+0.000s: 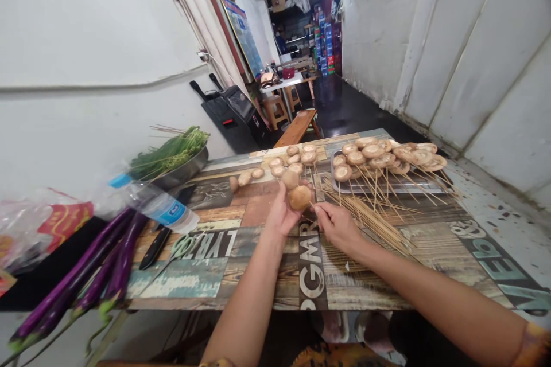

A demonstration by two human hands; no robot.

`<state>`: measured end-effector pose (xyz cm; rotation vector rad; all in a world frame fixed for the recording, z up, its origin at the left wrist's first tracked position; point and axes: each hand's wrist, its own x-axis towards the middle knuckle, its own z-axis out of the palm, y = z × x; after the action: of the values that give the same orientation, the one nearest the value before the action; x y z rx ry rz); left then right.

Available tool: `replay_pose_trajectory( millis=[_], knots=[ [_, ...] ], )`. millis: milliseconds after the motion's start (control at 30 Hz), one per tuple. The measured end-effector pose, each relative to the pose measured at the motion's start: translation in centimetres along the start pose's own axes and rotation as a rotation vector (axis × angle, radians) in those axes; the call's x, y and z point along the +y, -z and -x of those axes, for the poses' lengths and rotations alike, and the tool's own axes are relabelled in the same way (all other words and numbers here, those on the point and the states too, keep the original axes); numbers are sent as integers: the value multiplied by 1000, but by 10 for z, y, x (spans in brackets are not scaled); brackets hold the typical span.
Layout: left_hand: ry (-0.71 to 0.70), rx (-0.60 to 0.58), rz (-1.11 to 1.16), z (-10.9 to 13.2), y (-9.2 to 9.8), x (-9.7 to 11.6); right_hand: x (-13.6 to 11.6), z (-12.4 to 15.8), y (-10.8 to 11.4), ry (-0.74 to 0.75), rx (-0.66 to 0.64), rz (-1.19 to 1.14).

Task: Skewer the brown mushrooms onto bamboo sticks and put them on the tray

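My left hand [282, 215] is closed around a brown mushroom cap [300, 198], and another cap [290, 179] sits just behind it. Fingers pinched, my right hand [340, 226] grips a thin wooden skewer [312, 205] against the right side of the held mushroom; how deep its tip goes is hidden. Beyond my hands lie several more mushrooms [278, 167] on the table. To the right, mushrooms on skewers [374, 151] are heaped on a clear plastic tray [402, 188]. A bundle of bare skewers [376, 222] lies by my right hand.
The wood-patterned table [185, 281] also bears a water bottle [161, 206] lying at a tilt, a black-handled knife [154, 249], purple eggplants [81, 266] and a metal bowl [189, 169] of greens [172, 152]. A wooden bench [298, 128] stands beyond the table's far edge.
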<state>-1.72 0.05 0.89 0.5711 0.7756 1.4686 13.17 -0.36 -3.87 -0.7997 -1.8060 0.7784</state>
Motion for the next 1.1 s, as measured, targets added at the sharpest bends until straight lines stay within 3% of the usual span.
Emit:
replay_pose_trajectory(
  millis=[167,300,400,500,667,867,1100],
  knots=[
    [-302,246,158,-4,18,35,-7,-2,29,93,68,360],
    [-404,401,284,-8,36,54,-18,0,39,67,-193,547],
    [-416,395,363,-8,43,60,-24,8,29,86,-402,733],
    [-363,379,387,-7,41,60,-20,15,16,39,-481,884],
    [-269,274,290,-6,32,52,-8,16,11,37,-446,847],
    [-191,241,230,-7,32,50,-23,9,25,11,-495,898],
    [-147,229,210,-8,31,45,-23,1,37,-51,-312,678]
  ],
)
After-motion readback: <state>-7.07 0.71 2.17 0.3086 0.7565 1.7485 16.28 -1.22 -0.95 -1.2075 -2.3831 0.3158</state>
